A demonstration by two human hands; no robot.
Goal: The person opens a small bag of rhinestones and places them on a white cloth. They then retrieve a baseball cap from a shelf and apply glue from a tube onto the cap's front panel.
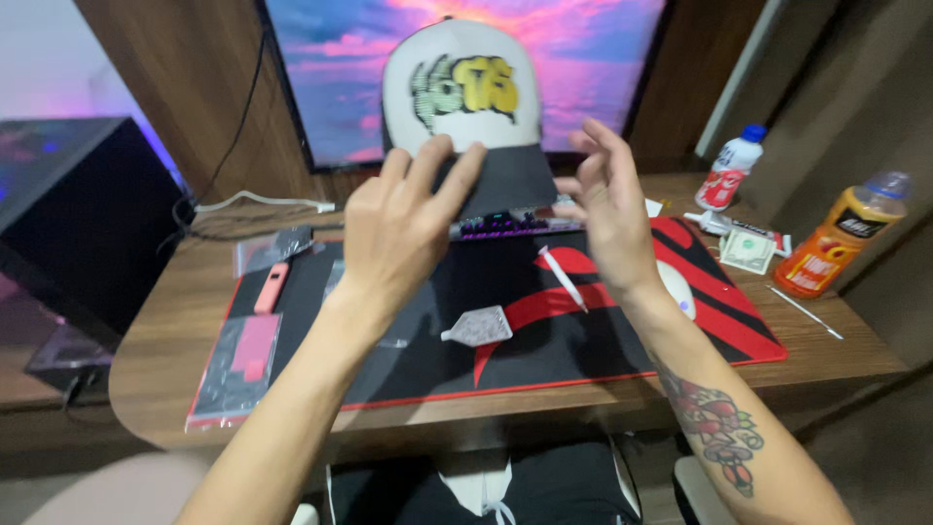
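We are looking down at our two hands raised over the bench [146, 379]. Our left hand [403, 228] is gripping the dark brim of a white cap [462, 87], fingers spread along its edge, holding it up in front of the screen [340, 58]. Our right hand [607, 209] is hovering just beside the brim with fingers apart, and we cannot tell whether it is touching. The cap is covering part of the keyboard [515, 226] behind it. On the red and black mat [583, 340] a white pen [564, 279] and a small tray [478, 327] are lying. An orange bottle [836, 243] is standing near the right edge.
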